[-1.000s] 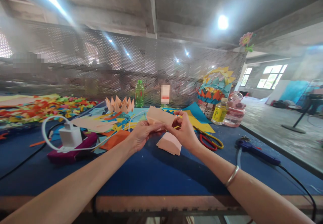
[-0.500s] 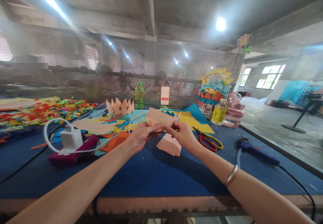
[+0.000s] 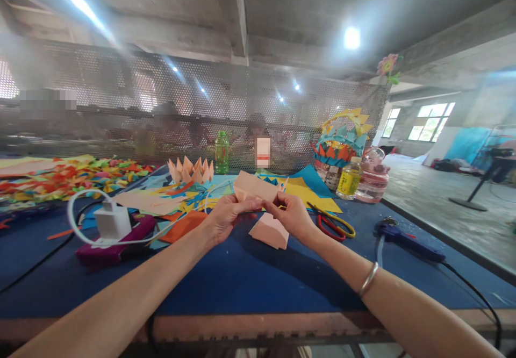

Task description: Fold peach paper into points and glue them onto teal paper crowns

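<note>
Both of my hands pinch a folded peach paper piece (image 3: 250, 185) above the blue table (image 3: 250, 277). My left hand (image 3: 226, 215) grips its lower left edge with closed fingers. My right hand (image 3: 291, 215) pinches the right end, fingers curled. A second folded peach paper piece (image 3: 269, 231) lies on the table just below and between my hands.
Red and yellow scissors (image 3: 334, 223) lie right of my hands, a blue glue gun (image 3: 407, 240) with cable farther right. A white charger (image 3: 112, 221) sits on a purple block at left. Coloured paper scraps, a peach paper crown (image 3: 191, 170), bottles and a paper basket (image 3: 341, 148) stand behind.
My right hand has closed down from a raised finger pose onto the paper's right end. The paper has dropped slightly toward the table.
</note>
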Demonstrator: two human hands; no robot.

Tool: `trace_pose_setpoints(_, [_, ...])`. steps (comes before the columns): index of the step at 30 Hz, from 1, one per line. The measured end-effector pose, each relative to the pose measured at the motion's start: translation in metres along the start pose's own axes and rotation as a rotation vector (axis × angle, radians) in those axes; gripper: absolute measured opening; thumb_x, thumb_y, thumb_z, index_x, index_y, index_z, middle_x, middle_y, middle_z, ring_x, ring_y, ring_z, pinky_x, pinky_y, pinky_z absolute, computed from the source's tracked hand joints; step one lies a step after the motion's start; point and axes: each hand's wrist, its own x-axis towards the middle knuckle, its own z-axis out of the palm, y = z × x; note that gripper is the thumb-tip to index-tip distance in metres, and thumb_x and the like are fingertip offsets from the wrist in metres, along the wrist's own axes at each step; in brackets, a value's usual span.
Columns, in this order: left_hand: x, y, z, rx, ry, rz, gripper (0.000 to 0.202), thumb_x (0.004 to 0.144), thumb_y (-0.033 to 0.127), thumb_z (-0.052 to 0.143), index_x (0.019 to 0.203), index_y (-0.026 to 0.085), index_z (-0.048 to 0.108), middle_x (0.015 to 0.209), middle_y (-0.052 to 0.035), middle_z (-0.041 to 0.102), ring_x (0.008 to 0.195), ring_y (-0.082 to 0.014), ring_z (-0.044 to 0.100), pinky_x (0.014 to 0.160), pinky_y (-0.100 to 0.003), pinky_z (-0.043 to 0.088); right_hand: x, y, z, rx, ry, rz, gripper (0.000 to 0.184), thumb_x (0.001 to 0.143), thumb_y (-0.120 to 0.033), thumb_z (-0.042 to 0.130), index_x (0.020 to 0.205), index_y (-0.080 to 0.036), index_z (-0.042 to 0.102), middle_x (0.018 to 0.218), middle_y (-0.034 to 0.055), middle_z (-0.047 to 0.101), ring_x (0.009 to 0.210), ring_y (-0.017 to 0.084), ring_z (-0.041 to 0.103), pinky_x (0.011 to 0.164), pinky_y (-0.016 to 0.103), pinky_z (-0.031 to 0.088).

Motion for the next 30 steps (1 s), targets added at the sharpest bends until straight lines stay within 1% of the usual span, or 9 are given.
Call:
trace_pose_setpoints(3, [0.0005, -0.0022, 0.001, 0.004, 0.002, 0.013, 0.038, 0.042, 0.024, 0.093, 0.074, 0.015, 0.077, 0.076, -0.0033, 0.075, 0.068, -0.0122, 0.064, 0.061, -0.02, 0.049, -0.0004, -0.0015, -0.0009, 0.005, 0.01, -0.001, 0.04, 0.075, -0.054, 0.061, 0.06, -0.02, 0.047, 0.058, -0.0025, 0.048, 0.056, 0.012, 0.045, 0.054, 0.025, 0.037])
trace_pose_setpoints(5, [0.0005, -0.0034, 0.0011, 0.004, 0.013, 0.02, 0.039, 0.04, 0.025, 0.094, 0.075, 0.016, 0.077, 0.075, -0.0022, 0.075, 0.068, -0.0115, 0.063, 0.062, -0.02, 0.048, -0.0012, -0.0029, -0.0013, 0.008, 0.011, -0.004, 0.039, 0.074, -0.054, 0.061, 0.06, -0.02, 0.048, 0.057, -0.0027, 0.048, 0.056, 0.012, 0.045, 0.053, 0.024, 0.037])
trace_pose_setpoints(11, [0.0005, -0.0028, 0.0015, 0.01, 0.014, 0.026, 0.038, 0.037, 0.027, 0.094, 0.069, 0.014, 0.077, 0.072, -0.004, 0.075, 0.068, -0.0128, 0.065, 0.068, -0.022, 0.049, -0.0035, -0.0046, -0.0002, 0.019, 0.014, -0.005, 0.039, 0.075, -0.054, 0.061, 0.06, -0.02, 0.048, 0.055, -0.0033, 0.047, 0.054, 0.011, 0.042, 0.05, 0.024, 0.035])
trace_pose_setpoints(16, [0.0021, -0.0039, 0.0002, 0.031, 0.03, 0.056, 0.034, 0.037, 0.026, 0.093, 0.064, 0.016, 0.076, 0.068, -0.0031, 0.074, 0.066, -0.0137, 0.064, 0.068, -0.024, 0.05, -0.0034, -0.0044, 0.0006, 0.028, 0.01, -0.008, 0.038, 0.075, -0.053, 0.061, 0.06, -0.02, 0.048, 0.056, -0.0034, 0.046, 0.054, 0.011, 0.04, 0.049, 0.023, 0.033])
trace_pose_setpoints(20, [0.0022, -0.003, -0.0004, 0.073, 0.032, 0.083, 0.03, 0.038, 0.024, 0.092, 0.06, 0.014, 0.074, 0.063, -0.0035, 0.072, 0.062, -0.0138, 0.061, 0.063, -0.024, 0.049, -0.0036, -0.0057, 0.0005, 0.029, -0.005, -0.013, 0.036, 0.075, -0.051, 0.059, 0.061, -0.02, 0.05, 0.057, -0.0029, 0.047, 0.054, 0.011, 0.04, 0.049, 0.023, 0.032])
trace_pose_setpoints(23, [0.0022, -0.0018, 0.0001, 0.098, 0.047, 0.102, 0.031, 0.038, 0.021, 0.091, 0.064, 0.013, 0.074, 0.06, -0.0016, 0.069, 0.056, -0.012, 0.058, 0.057, -0.023, 0.047, -0.003, -0.0064, -0.0003, 0.016, -0.01, -0.018, 0.033, 0.076, -0.048, 0.058, 0.061, -0.019, 0.052, 0.057, -0.0027, 0.047, 0.054, 0.011, 0.039, 0.049, 0.023, 0.031])
trace_pose_setpoints(27, [0.0035, -0.0027, -0.0006, 0.13, 0.059, 0.116, 0.033, 0.042, 0.024, 0.091, 0.065, 0.011, 0.072, 0.06, -0.002, 0.067, 0.055, -0.0121, 0.057, 0.056, -0.024, 0.046, -0.0009, -0.0051, -0.0025, -0.004, 0.002, -0.018, 0.031, 0.076, -0.045, 0.059, 0.061, -0.018, 0.053, 0.056, -0.0028, 0.047, 0.055, 0.011, 0.04, 0.052, 0.024, 0.033])
trace_pose_setpoints(30, [0.0053, -0.0042, -0.0027, 0.157, 0.074, 0.123, 0.034, 0.043, 0.027, 0.092, 0.062, 0.011, 0.069, 0.057, -0.0002, 0.063, 0.053, -0.0115, 0.056, 0.056, -0.024, 0.045, 0.0002, -0.0029, -0.0037, -0.009, 0.018, -0.008, 0.029, 0.076, -0.044, 0.059, 0.065, -0.017, 0.058, 0.058, -0.0021, 0.051, 0.056, 0.011, 0.042, 0.053, 0.024, 0.035])
